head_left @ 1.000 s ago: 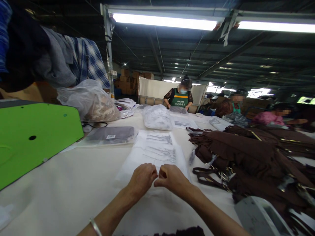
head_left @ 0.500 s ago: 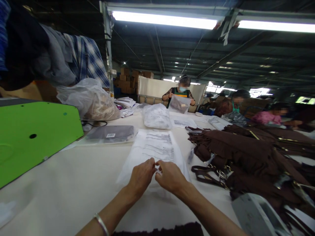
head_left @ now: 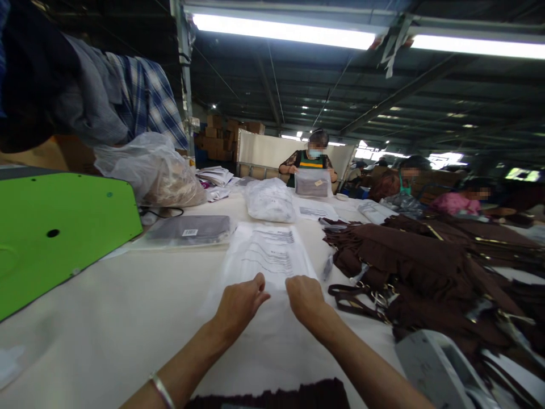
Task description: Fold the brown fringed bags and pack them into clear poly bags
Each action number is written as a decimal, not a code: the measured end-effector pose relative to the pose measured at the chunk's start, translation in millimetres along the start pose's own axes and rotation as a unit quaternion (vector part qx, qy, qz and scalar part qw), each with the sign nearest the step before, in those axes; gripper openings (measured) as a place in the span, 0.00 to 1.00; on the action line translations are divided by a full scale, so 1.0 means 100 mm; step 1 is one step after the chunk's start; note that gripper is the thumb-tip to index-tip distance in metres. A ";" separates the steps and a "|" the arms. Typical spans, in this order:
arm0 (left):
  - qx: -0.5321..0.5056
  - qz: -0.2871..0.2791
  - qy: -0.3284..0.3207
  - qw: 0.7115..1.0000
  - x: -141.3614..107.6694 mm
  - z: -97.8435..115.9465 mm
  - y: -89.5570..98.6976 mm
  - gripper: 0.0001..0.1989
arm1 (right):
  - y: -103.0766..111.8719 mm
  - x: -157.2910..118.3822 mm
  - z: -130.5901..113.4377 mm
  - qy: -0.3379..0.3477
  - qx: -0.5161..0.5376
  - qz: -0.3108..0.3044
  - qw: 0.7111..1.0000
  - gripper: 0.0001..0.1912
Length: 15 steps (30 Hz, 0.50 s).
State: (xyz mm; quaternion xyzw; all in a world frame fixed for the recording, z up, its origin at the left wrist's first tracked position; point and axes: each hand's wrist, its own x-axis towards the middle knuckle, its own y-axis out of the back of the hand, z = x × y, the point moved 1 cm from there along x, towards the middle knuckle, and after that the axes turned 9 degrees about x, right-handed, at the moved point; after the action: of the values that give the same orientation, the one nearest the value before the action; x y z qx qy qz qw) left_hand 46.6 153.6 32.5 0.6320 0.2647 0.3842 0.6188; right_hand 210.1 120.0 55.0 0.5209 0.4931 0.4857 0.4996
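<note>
Clear printed bag (head_left: 268, 264) lies flat mid-tabletop (head_left: 128, 307), both your hands pinching its near mouth, left hand (head_left: 239, 304) and right hand (head_left: 304, 296) slightly apart; nothing's inside yet, brown garments (head_left: 426, 272) waiting right.

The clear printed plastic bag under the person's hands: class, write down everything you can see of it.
The clear plastic bag lies flat and looks empty on the cream table, its long side running away from the camera. It looks thin and see-through, with rows of dark printed text on its far half. The left hand and right hand rest on its near part, slightly apart. Brown garments lie just to its right.
</note>
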 end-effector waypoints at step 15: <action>-0.189 0.035 0.271 0.943 -0.64 -0.94 0.13 0.09 | -0.35 -0.81 0.82 -0.108 0.234 0.204 0.945 0.07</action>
State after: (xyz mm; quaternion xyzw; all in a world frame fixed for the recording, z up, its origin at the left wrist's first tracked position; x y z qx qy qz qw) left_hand -68.0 154.6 29.2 0.3848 0.3225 0.6053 0.6177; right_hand 287.9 36.3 16.8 0.7616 0.4192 0.3893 0.3044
